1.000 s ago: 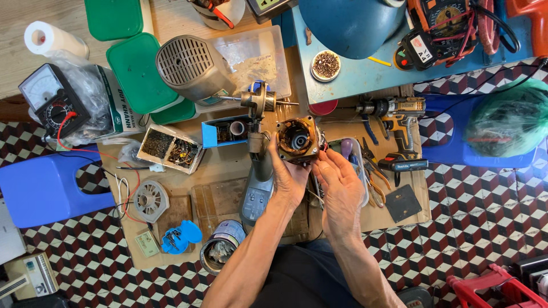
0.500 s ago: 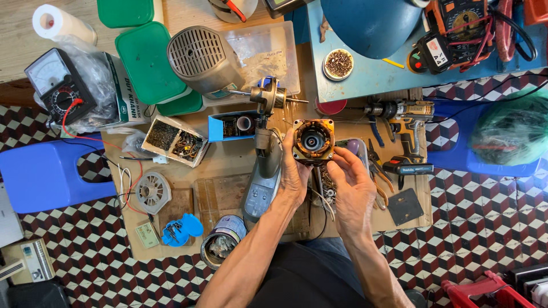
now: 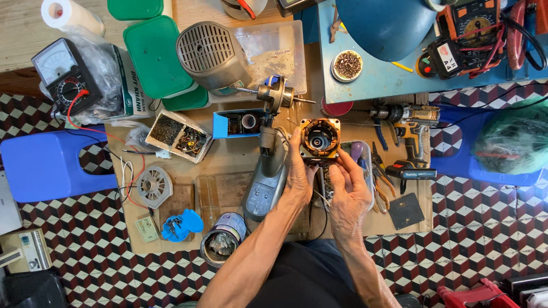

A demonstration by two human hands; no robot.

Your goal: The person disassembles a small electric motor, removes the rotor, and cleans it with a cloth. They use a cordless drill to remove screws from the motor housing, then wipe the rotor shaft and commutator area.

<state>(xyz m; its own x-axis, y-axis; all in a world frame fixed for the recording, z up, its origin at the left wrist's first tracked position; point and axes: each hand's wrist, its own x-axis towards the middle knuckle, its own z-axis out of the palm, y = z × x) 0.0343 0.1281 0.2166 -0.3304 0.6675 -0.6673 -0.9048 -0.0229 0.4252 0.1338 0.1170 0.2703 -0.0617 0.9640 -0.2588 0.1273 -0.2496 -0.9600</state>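
Workbench (image 3: 228,188): low wooden board over a checkered floor, crowded with parts and tools.
Blue stool (image 3: 48,165): left of the bench, touching its edge.
Lamp shade (image 3: 385,25): dark blue dome at top, over the blue table surface.
Fan housing (image 3: 211,54): grey ribbed motor cover, lying at the top of the bench beside green lids.
Fan base (image 3: 268,174): grey stand with a button panel, lying lengthwise just left of the hands; shaft and rotor at its upper end.
Cordless drill (image 3: 408,134): right of the stator, resting on the bench edge.
Analog meter (image 3: 65,77): black, upper left, red lead trailing down.
Parts box (image 3: 180,136): small open tray of screws, left of centre.
Left hand (image 3: 299,171): fingers closed round the left side of the stator, holding it up off the bench.
Right hand (image 3: 348,191): thumb and fingertips pinching the stator's lower right edge.
Motor stator (image 3: 319,138): square frame with copper windings and round bore facing the camera, gripped between both hands above bench centre; thin wires hang below it.
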